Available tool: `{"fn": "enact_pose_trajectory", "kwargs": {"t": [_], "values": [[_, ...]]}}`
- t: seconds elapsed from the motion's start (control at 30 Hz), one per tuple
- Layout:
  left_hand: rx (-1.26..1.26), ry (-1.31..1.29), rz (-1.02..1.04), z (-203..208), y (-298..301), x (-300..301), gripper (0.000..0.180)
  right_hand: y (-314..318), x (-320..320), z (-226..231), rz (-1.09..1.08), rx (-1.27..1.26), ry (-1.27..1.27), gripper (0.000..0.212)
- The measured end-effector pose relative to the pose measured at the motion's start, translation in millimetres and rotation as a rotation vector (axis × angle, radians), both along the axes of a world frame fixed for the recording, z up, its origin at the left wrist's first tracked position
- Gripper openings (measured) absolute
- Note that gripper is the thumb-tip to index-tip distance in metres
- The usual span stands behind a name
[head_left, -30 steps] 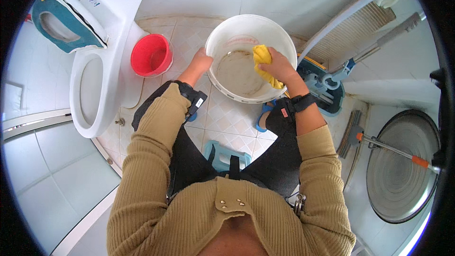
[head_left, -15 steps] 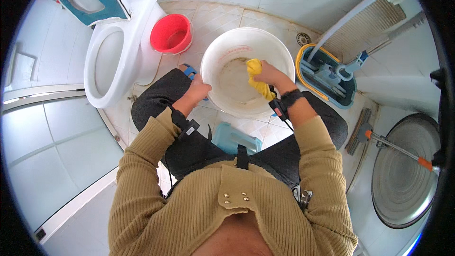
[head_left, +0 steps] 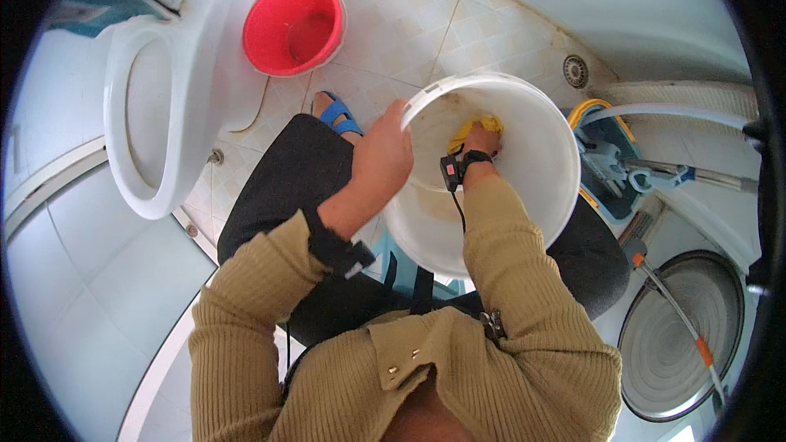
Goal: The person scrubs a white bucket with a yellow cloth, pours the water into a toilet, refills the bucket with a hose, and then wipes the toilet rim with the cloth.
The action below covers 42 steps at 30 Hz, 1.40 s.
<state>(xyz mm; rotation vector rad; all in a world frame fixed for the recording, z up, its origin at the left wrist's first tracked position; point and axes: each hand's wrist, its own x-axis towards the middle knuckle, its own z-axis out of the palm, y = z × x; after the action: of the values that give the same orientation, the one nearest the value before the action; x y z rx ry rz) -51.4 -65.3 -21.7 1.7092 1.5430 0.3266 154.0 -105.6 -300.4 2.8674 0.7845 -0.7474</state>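
Observation:
A large white bucket (head_left: 536,196) stands tilted between my knees, its mouth facing up toward me. My left hand (head_left: 385,151) is closed on the bucket's left rim, the fingertips partly out of sight there. Deep inside, my right hand (head_left: 483,143) presses a yellow cloth (head_left: 489,124) against the bucket's inner wall near the bottom. Brownish stains mark the bucket's inside around the cloth. Both wrists wear black bands with small devices, and a thin cable runs along my right sleeve.
A red bucket (head_left: 286,29) stands beside the white toilet (head_left: 176,115) at the left. To the right are a blue mop bucket (head_left: 626,205) with a yellow rim, a floor drain (head_left: 575,71), a long-handled brush (head_left: 667,290) and a round metal lid (head_left: 684,336). A light-blue stool (head_left: 393,266) is below me.
My right hand has gone from the bucket's upper right side down into it with the yellow cloth. The bucket has been tipped and raised toward me, my left hand on its rim.

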Motion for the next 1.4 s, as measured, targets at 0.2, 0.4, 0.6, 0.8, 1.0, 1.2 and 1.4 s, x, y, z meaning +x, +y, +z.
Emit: {"fn": "enact_pose_trajectory", "kwargs": {"t": [0.2,0.4,0.6,0.8,1.0,1.2,1.4], "values": [[-0.042,0.078,-0.027,14,3,1,0.04,41,-50,-26,0.152,0.145,-0.238,0.024],[-0.019,0.06,-0.019,8,0,-6,0.039,14,-117,-39,0.717,0.395,0.051,0.02],[0.052,0.042,-0.023,9,1,-1,0.035,-24,-100,19,1.134,0.149,0.58,0.021],[0.097,0.028,-0.049,11,5,-3,0.031,-46,-47,65,1.043,-0.216,0.566,0.028],[0.046,0.02,-0.002,10,4,-3,0.031,1,-13,35,0.521,0.452,0.285,0.029],[0.084,0.033,0.012,7,3,-1,0.033,56,-61,4,0.591,0.318,0.18,0.021],[0.027,0.065,0.037,6,0,-1,0.035,1,-109,26,1.025,0.163,0.408,0.023]]}}
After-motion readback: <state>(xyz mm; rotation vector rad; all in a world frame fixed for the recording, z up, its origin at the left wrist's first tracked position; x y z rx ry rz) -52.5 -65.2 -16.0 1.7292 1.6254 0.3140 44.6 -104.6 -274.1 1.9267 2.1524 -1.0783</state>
